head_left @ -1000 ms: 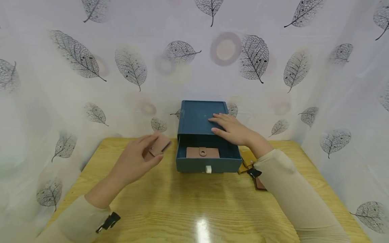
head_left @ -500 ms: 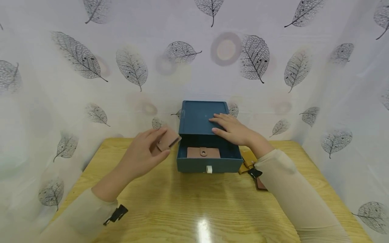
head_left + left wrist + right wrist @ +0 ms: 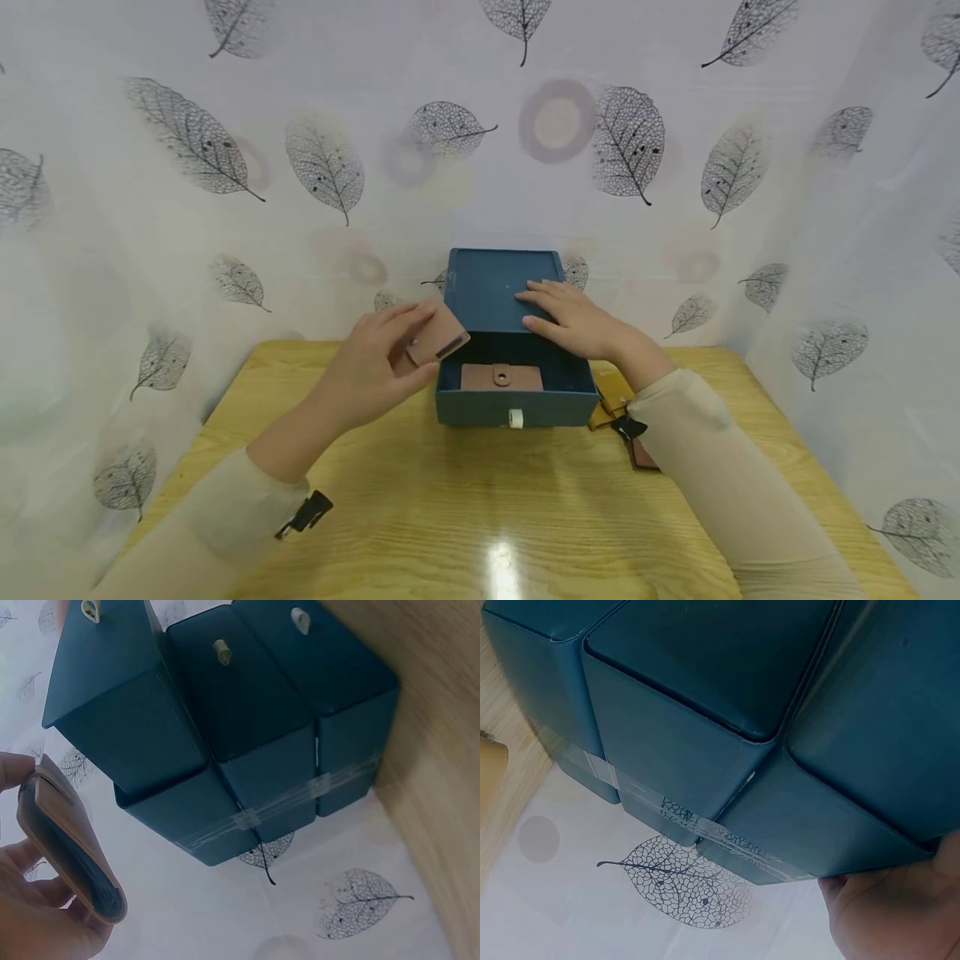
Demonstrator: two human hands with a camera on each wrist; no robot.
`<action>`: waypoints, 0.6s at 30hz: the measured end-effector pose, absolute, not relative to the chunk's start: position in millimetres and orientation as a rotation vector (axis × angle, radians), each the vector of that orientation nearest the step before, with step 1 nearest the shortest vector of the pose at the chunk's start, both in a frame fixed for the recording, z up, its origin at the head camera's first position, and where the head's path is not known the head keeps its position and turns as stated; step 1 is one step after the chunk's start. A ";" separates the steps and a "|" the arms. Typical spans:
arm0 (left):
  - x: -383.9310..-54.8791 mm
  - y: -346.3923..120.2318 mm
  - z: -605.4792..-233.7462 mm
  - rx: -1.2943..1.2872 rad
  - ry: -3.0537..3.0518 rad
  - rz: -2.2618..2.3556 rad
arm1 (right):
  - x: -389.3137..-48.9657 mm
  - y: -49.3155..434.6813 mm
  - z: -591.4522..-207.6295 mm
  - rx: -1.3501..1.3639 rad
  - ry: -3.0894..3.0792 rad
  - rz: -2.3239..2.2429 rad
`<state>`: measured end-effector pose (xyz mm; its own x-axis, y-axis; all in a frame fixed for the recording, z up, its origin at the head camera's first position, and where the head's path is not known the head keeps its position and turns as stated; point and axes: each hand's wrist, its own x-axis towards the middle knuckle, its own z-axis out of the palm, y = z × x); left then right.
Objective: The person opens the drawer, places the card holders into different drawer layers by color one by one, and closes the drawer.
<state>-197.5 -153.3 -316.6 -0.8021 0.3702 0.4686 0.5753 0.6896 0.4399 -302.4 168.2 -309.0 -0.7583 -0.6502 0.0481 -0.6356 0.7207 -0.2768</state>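
A stacked blue drawer box (image 3: 495, 287) stands at the back of the table, its top drawer (image 3: 472, 408) pulled out. Inside that drawer lies a pink wallet with a snap strap (image 3: 480, 378). My left hand (image 3: 363, 362) pinches a small pink card wallet (image 3: 442, 332) between thumb and fingers, raised at the drawer's left side. The left wrist view shows this card wallet (image 3: 71, 840) edge-on, beside the pulled-out drawer (image 3: 124, 705). Fingers spread, my right hand (image 3: 573, 321) rests on the box top; in the right wrist view part of that hand (image 3: 900, 915) shows at the box's edge.
Right of the box, partly under my right forearm, lie a yellow wallet (image 3: 615, 390) and a dark reddish-brown wallet (image 3: 643, 454). A leaf-print curtain (image 3: 480, 192) hangs close behind the box. The wooden table (image 3: 420, 500) extends in front.
My left hand has moved right with the card wallet, from beside the box to the open drawer's left edge. The right hand stays on the box top.
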 end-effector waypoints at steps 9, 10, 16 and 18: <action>-203.9 -146.2 -313.3 -0.838 -2.534 -0.854 | -301.5 168.8 -307.5 -1.075 2.861 -0.441; -204.7 -145.0 -312.8 -0.849 -2.532 -0.858 | -301.7 168.8 -307.5 -1.075 2.862 -0.440; -209.6 -136.6 -310.9 -0.897 -2.525 -0.875 | -303.0 168.4 -308.2 -1.083 2.864 -0.439; -211.2 -134.1 -310.9 -0.907 -2.528 -0.868 | -303.5 168.1 -308.6 -1.078 2.865 -0.439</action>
<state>-211.2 -134.1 -310.9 -0.7484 0.4645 0.4734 0.6573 0.6145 0.4362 -303.5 168.1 -308.6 -0.7558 -0.6526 0.0529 -0.6386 0.7168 -0.2799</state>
